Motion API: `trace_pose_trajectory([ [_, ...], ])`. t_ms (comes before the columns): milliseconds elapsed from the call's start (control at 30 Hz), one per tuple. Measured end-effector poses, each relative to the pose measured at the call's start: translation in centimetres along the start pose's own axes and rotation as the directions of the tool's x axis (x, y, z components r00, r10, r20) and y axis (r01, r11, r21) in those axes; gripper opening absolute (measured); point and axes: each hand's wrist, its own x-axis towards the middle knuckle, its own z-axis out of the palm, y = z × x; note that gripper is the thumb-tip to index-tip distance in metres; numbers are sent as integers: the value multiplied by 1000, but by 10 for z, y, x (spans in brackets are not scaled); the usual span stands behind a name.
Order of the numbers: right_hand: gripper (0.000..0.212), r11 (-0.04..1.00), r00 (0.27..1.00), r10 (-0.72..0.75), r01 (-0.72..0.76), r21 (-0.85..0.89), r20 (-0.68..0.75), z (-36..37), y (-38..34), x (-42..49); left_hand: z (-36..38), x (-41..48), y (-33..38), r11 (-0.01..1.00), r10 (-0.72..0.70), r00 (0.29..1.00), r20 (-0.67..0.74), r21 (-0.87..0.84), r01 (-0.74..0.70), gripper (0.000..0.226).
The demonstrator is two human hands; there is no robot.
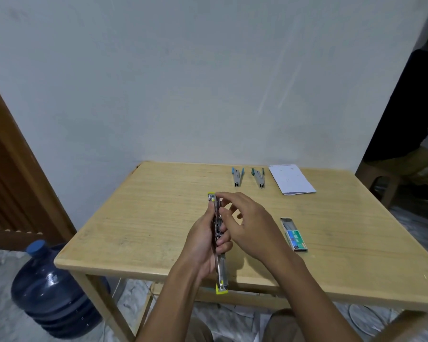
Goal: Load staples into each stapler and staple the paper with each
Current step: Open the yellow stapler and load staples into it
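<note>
A yellow-tipped metal stapler (220,272) is swung fully open, lengthwise above the wooden table (143,218). My left hand (203,243) grips its middle. My right hand (245,225) pinches at the stapler's upper rail with thumb and forefinger; whether it holds staples is too small to tell. Two more staplers lie at the back, one with blue tips (238,177) and one with teal tips (259,178), both slightly open. A folded white paper (292,180) lies to their right. An open box of staples (294,234) sits right of my hands.
A large blue water jug (52,290) stands on the floor left of the table. A wooden door frame (15,154) is at the far left. Another person sits on a stool (403,144) at the right edge. A pale wall backs the table.
</note>
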Motion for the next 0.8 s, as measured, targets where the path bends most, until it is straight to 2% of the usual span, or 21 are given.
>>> trace_pose_trajectory([
  [167,22,995,997,27,-20,94,-77,3,3,1,2,-1,0,998,25,1000,-12,62,-24,49],
  [300,12,995,995,15,-5,100,-102,8,5,-3,4,-1,-1,996,48,996,-78,82,-41,41],
  [500,4,990,986,-32,54,131,-165,13,8,-12,2,-1,-3,998,16,993,-115,63,-9,44],
  [667,6,977,968,-146,174,125,-205,15,8,-21,-2,0,2,999,-4,989,-150,39,10,48],
  [800,7,971,954,-175,208,116,-243,18,10,-22,-3,1,3,999,-29,987,-155,24,33,48],
])
